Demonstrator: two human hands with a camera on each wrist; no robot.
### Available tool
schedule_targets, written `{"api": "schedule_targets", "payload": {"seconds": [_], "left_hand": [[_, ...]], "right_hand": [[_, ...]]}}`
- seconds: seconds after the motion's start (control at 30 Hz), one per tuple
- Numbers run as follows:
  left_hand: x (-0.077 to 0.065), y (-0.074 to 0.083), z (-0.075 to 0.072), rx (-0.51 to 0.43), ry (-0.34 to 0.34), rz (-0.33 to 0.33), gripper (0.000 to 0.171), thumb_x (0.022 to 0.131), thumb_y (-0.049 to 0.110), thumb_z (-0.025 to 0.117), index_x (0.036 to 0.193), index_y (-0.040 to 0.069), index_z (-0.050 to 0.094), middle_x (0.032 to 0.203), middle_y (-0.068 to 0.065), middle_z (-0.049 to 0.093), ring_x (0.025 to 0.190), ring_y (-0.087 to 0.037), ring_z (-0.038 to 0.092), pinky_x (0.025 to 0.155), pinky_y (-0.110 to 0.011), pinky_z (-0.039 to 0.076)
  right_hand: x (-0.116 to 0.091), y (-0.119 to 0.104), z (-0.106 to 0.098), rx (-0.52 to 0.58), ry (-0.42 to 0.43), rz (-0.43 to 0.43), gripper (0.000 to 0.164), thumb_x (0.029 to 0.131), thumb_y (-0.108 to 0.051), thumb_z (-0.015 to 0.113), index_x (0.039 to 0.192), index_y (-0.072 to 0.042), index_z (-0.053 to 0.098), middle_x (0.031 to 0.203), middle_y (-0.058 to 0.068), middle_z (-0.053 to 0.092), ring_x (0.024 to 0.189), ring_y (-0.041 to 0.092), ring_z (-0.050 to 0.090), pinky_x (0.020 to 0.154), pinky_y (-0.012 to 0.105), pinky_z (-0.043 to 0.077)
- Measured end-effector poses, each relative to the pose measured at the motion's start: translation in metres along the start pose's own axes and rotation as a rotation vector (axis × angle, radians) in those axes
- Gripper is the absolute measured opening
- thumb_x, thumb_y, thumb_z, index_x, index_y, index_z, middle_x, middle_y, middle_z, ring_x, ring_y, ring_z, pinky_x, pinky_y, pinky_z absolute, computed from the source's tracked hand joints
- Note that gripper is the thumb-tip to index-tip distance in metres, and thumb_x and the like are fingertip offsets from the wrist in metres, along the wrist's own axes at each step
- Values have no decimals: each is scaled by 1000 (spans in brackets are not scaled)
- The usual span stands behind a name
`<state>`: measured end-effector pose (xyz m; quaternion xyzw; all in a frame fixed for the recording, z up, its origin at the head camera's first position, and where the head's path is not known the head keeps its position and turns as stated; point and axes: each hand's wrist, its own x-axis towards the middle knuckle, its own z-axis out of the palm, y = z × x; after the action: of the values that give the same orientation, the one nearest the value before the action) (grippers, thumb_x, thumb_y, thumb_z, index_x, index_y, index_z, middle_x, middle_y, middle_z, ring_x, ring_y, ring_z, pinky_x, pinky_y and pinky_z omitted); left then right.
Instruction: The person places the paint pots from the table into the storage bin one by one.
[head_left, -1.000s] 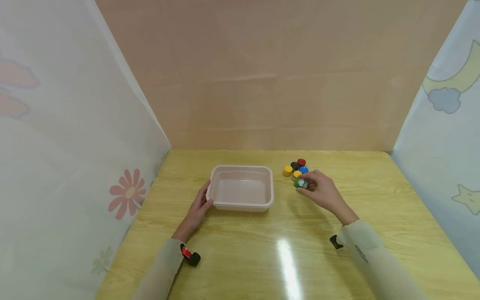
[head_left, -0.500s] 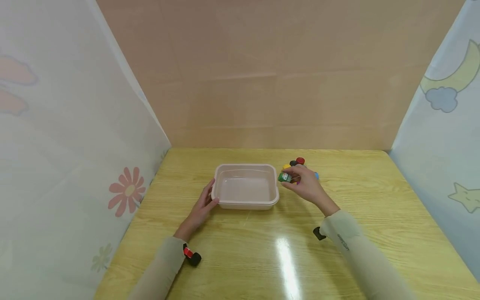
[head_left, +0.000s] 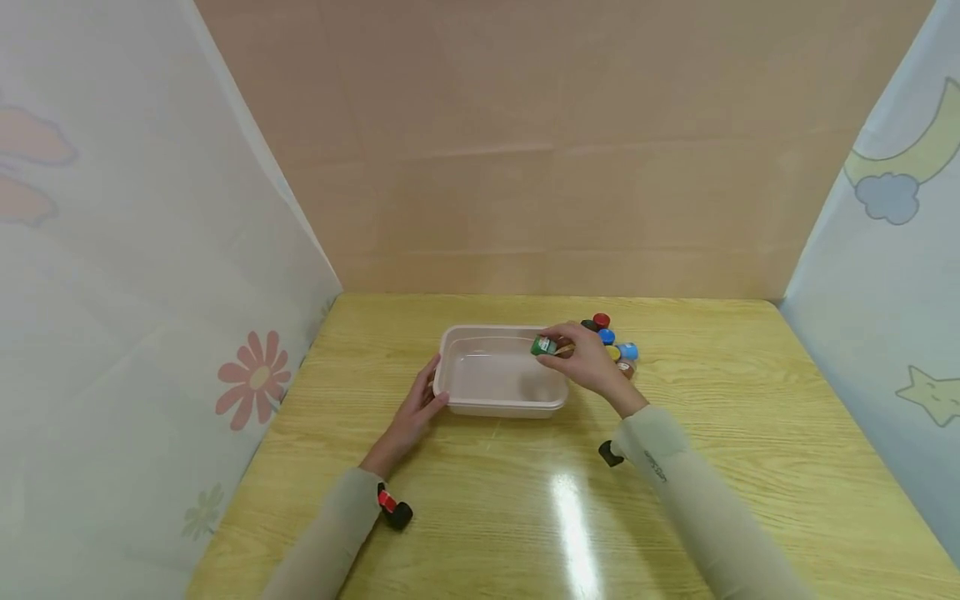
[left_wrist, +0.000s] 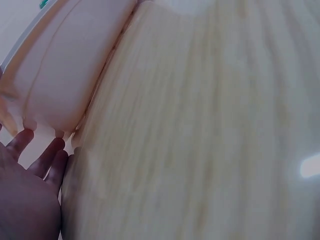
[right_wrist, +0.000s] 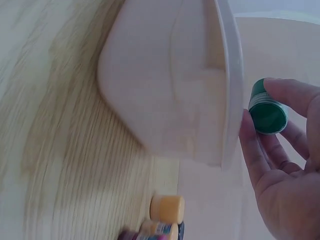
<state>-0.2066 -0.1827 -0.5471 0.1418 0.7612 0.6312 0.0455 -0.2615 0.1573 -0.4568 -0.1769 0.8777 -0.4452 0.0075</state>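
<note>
A shallow pale pink plastic box [head_left: 502,406] stands on the wooden table. My left hand [head_left: 411,418] is at its left end, thumb by the front corner. In the left wrist view, the straight fingers [left_wrist: 47,159] touch the box's outer wall. Over the box's right part, my right hand [head_left: 588,360] pinches a small green paint jar [head_left: 542,345] between thumb and fingers. The right wrist view shows the jar's green end [right_wrist: 269,119] above the rim, apart from the box. The inside of the box holds nothing that I can see.
Several small jars cluster on the table right of the box, partly behind my right hand: a red jar [head_left: 602,320], a blue jar [head_left: 606,336], a light blue jar [head_left: 629,351] and others. A yellow-capped jar [right_wrist: 168,209] shows near the box. A brown wall [head_left: 555,208] rises behind the table.
My right hand has carried the green paint jar leftward from beside the other jars to over the box. The box has slid slightly right, with my left hand moving along against it.
</note>
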Motion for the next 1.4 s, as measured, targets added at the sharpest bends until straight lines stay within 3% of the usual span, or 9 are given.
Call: {"api": "schedule_targets", "payload": {"seconds": [0.27,0.47,0.63,0.87,1.1,1.4], "left_hand": [[1,-2,7,7,18,3,67,108,22,55,166,32,21,167,-15,31,147,-41,41,119,-59,34],[2,-8,10,5,39,14,69,108,20,54,167,28,20,165,-17,33,144,-42,44,118,-59,34],[1,-9,11,16,60,20,67,108,22,56,165,31,24,163,-16,38,141,-41,48,116,-58,37],[1,-9,12,25,66,30,65,108,24,55,165,31,24,162,-16,38,143,-40,47,117,-58,37],[2,-8,13,51,65,40,65,109,26,54,165,34,23,164,-12,37,142,-35,48,116,-53,40],[0,-7,14,52,60,46,65,109,25,53,166,32,22,166,-11,34,144,-34,46,116,-53,39]], "right_hand": [[17,-8,15,40,-22,21,41,93,-19,80,130,-6,70,122,16,65,108,31,67,95,46,58],[25,-13,26,51,-29,89,40,94,-24,78,131,-10,70,124,12,64,109,30,65,94,43,58],[33,-19,36,77,-46,101,40,95,-26,76,131,-9,69,125,13,64,109,30,65,92,41,58],[46,-25,50,49,-48,118,39,95,-30,77,130,-14,70,122,9,68,106,26,67,85,36,59],[55,-29,65,129,-93,113,41,97,-28,74,133,-12,68,124,10,67,108,26,65,86,35,58],[61,-35,78,161,-76,101,35,95,-20,77,127,-9,71,120,13,67,103,26,65,81,33,57]]}}
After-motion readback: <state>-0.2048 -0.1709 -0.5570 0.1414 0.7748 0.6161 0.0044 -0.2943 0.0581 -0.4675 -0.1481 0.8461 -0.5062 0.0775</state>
